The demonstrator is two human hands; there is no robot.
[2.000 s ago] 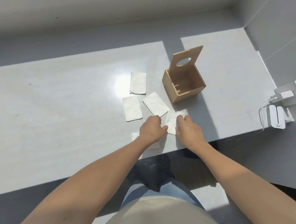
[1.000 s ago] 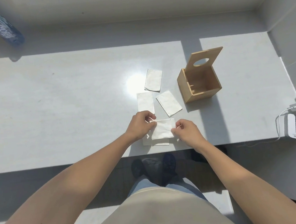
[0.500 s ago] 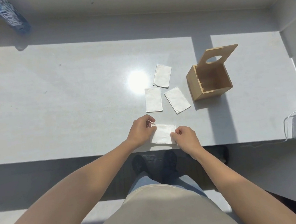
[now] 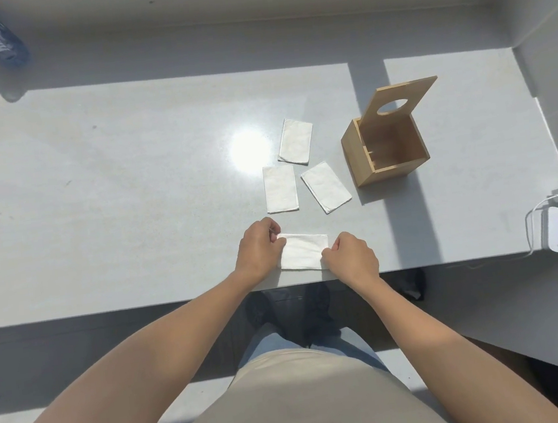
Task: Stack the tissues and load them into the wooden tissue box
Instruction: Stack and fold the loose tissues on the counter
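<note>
left hand pinching tissue stack at its 9 o'clock end | right hand pinching its 3 o'clock end | box sitting open at 1 o'clock

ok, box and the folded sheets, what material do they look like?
Wooden tissue box: pale unpainted wood, probably thin plywood; matte, with panel edges showing at the rim. Tissues, e.g. the stack between both hands: soft white paper, matte and faintly textured; ply cannot be told.
</note>
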